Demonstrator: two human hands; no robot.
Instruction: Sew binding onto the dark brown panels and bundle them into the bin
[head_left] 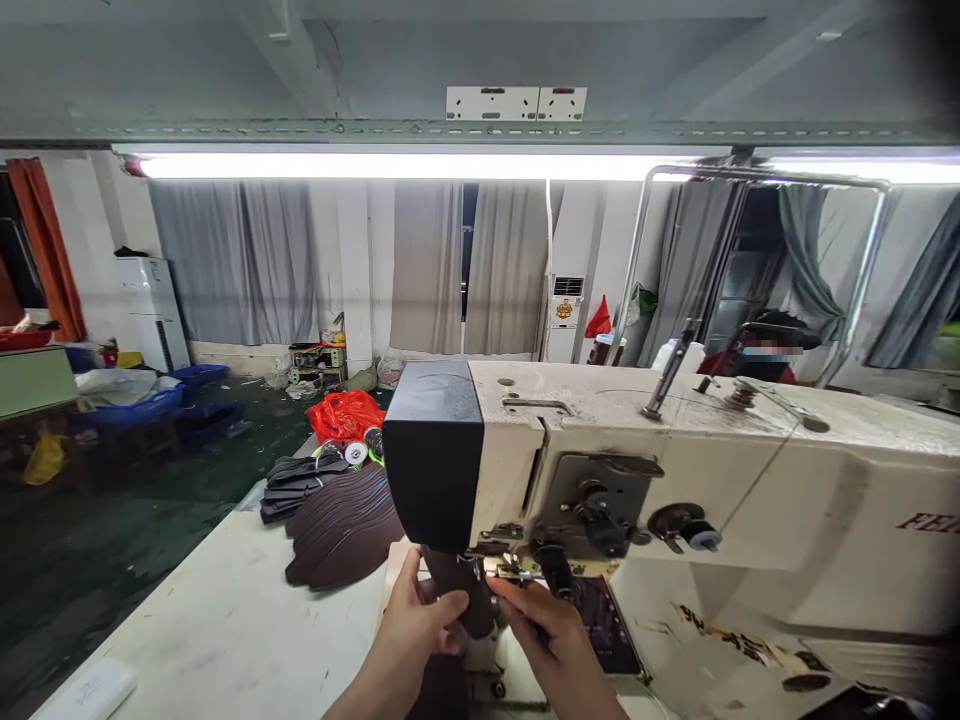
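Observation:
A dark brown, curved flat piece (469, 592), which looks like leather or a similar sheet, lies under the needle area of a white sewing machine (517, 410). My left hand (416, 620) grips this piece from the left, thumb on top and fingers partly hidden beneath. On the other side, my right hand (551, 640) is closed, its index fingertip by the piece's right edge near the presser foot (514, 572). What its curled fingers hold is hidden. More brown curved pieces (349, 525) lie stacked on the table left of the machine.
Behind the brown stack are bundled black pieces (304, 485), a thread spool (355, 455) and a red plastic bag (345, 415). A dark-screened device (606, 625) lies beneath the machine arm. A white box (94, 690) rests at the table's (225, 620) near left. Another person (769, 350) sits behind the machine.

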